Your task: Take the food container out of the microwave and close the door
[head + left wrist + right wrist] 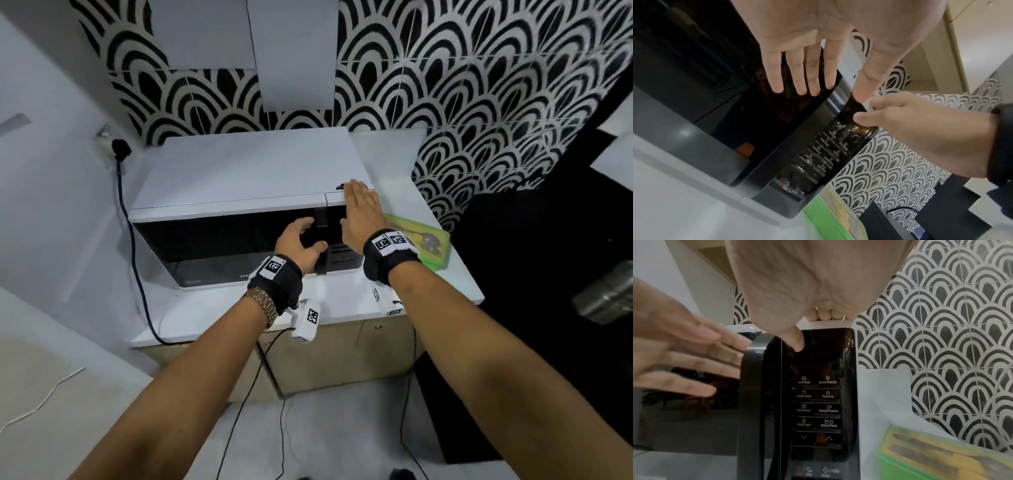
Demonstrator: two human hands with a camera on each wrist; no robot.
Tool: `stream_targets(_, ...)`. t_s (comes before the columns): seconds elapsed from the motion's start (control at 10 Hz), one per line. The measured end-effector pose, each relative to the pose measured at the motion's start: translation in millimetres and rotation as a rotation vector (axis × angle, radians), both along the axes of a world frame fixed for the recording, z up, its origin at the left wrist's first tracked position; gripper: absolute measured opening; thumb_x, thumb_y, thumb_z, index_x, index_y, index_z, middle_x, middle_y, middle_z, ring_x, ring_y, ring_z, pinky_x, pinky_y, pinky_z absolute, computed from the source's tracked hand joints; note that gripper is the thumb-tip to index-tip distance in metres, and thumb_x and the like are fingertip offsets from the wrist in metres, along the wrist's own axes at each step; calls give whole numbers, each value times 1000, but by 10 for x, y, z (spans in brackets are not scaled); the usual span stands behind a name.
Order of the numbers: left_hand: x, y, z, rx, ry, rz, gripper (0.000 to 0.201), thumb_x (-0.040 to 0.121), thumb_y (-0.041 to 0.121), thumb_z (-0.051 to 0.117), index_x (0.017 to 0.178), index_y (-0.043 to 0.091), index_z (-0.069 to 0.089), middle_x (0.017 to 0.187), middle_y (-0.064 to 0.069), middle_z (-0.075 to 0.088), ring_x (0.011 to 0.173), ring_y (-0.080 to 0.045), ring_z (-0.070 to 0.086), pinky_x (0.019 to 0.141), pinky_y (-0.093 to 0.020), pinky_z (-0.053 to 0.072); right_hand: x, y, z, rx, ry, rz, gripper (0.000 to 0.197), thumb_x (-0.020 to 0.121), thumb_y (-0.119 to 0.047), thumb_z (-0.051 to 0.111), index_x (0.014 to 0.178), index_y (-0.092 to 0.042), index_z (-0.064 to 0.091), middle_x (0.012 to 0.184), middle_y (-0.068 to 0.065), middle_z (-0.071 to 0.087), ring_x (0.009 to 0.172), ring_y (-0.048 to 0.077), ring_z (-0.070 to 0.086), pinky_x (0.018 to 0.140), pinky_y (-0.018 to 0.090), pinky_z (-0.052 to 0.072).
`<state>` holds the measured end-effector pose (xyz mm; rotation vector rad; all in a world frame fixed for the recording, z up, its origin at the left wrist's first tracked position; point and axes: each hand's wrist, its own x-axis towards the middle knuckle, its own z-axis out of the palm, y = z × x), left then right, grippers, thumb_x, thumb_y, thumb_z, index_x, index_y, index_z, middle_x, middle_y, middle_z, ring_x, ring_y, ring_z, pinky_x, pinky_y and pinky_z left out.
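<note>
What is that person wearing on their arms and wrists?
Both arms are bare, with no sleeves. Each wrist carries a black wrist strap topped with white square-patterned marker tags. A small white camera box with a thin black cable hangs under the left wrist, beside a metal link watch band.

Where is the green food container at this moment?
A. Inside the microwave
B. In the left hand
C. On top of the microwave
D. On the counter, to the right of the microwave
D: the container lies on the white counter to the right of the microwave, past the right hand, and neither hand holds it.
</note>
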<state>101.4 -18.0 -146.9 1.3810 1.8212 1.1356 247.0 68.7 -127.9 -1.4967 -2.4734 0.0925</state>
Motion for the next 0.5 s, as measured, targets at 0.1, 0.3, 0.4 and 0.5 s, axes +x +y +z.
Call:
stream_targets(0.1, -29, -33, 132, 89, 61, 67, 56, 77, 22, 72, 130, 14, 53, 131, -3, 59, 121, -16, 54, 98, -22, 35, -11, -58, 4, -20, -27, -8, 85, 95, -18, 53, 159, 0, 0, 169, 19, -1, 158, 32, -2, 127, 42, -4)
stream_targets(0.3, -83, -96, 577, 182, 126, 168, 51, 81, 22, 67, 128, 14, 51, 133, -6, 54, 127, -23, 48, 104, -25, 33, 114, -80, 238, -76, -126, 65, 92, 95, -31, 60, 160, -4, 1, 170, 17, -1, 158, 31, 0, 127, 43, 1)
stream_targets(0.4, -106, 4, 878, 206, 217, 122, 56, 82, 23, 66, 134, 13, 48, 143, -9, 48, 134, -25, 42, 109, -28, 28, 201, -21, 434, -111, -99, 72, 91, 95, -35, 60, 161, -10, 2, 170, 17, 2, 157, 31, 5, 128, 48, 10)
stream_targets(0.5, -58, 59, 1298, 229, 242, 109, 61, 84, 25, 64, 140, 12, 43, 149, -11, 43, 139, -28, 36, 115, -35, 25, 307, 51, 744, -42, -95, 55, 91, 95, -36, 59, 161, -13, 1, 169, 17, -1, 157, 32, 5, 127, 52, 13)
